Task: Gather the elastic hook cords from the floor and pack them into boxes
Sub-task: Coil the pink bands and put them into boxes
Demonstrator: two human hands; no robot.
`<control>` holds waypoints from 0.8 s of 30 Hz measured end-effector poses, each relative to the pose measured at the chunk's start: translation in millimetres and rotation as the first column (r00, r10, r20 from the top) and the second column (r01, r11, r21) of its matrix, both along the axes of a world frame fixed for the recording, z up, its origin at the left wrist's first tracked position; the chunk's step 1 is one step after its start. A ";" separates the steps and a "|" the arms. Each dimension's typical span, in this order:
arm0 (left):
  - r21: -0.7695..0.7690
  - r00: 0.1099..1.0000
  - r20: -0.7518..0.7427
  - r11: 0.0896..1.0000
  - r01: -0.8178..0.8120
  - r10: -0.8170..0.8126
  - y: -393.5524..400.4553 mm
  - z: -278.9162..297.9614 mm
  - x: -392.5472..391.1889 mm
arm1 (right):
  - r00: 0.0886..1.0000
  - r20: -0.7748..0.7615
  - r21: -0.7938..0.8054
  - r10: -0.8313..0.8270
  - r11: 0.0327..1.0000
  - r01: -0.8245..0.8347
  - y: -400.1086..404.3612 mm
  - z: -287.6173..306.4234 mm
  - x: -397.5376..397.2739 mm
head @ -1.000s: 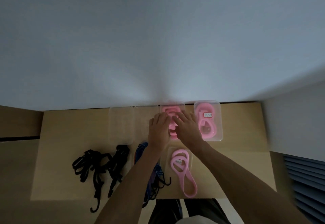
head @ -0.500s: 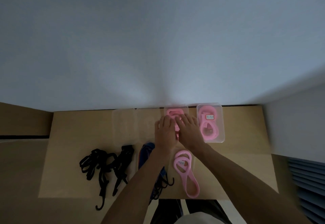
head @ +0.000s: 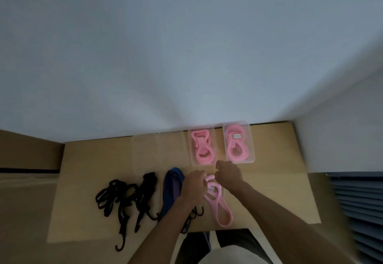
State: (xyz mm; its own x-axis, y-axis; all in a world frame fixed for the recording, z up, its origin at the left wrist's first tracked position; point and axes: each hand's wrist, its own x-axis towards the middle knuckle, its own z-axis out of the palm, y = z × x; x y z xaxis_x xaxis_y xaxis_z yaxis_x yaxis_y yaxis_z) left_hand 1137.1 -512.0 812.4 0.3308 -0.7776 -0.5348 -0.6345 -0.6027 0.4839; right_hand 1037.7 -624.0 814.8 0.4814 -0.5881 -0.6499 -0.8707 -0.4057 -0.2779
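A loose pink elastic cord lies on the cardboard sheet in front of me. My left hand curls over its upper loop from the left. From the right, my right hand pinches the same top end with curled fingers. Just beyond them stand two clear boxes, the middle box and the right box, each holding a coiled pink cord. A blue-purple hook cord lies left of my left arm, partly hidden by it. Two black hook cords lie farther left.
Two empty clear boxes stand in a row left of the filled ones, against the white wall. A slatted grey panel is on the right. My legs are at the sheet's near edge.
Both hands have pulled back from the middle box toward me and now hold the top of the loose pink cord. The pink cord in the middle box lies uncovered.
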 end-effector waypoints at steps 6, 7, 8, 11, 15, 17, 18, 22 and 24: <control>0.082 0.966 0.037 0.964 0.252 -0.255 2.3 -31.5 -6.1 | 0.997 -0.076 0.096 -0.011 0.995 0.018 24.1 -22.9 -22.4; 0.080 0.968 0.061 0.968 0.239 -0.244 1.0 -37.3 -7.3 | 0.998 -0.064 0.094 -0.023 0.995 0.029 29.7 -27.7 -24.9; 0.071 0.976 0.063 0.976 0.206 -0.210 -0.7 -42.4 -8.9 | 0.998 -0.050 0.088 -0.037 0.995 0.041 35.4 -32.4 -26.6; 0.033 0.999 0.016 0.999 0.028 -0.029 -7.2 -49.8 -16.2 | 0.994 -0.023 0.063 -0.111 0.992 0.113 49.7 -45.4 -30.7; 0.030 0.980 -0.009 0.979 -0.201 0.201 -10.0 -50.8 -25.3 | 0.976 -0.021 0.011 -0.218 0.976 0.218 60.4 -55.4 -32.5; 0.062 0.987 0.009 0.985 -0.162 0.162 -9.2 -48.0 -29.2 | 0.968 -0.029 -0.010 -0.248 0.969 0.248 61.4 -57.0 -33.6; 0.085 0.991 0.010 0.988 -0.131 0.130 -9.0 -47.3 -30.0 | 0.969 -0.031 -0.020 -0.244 0.970 0.243 60.7 -57.2 -34.0; 0.148 0.969 -0.095 0.966 -0.211 0.226 -11.5 -50.6 -29.1 | 0.984 0.008 -0.027 -0.179 0.983 0.179 59.7 -54.6 -35.2; 0.159 0.938 -0.156 0.945 -0.286 0.311 -13.7 -51.8 -26.9 | 0.983 0.029 -0.031 -0.181 0.983 0.182 59.7 -52.7 -33.7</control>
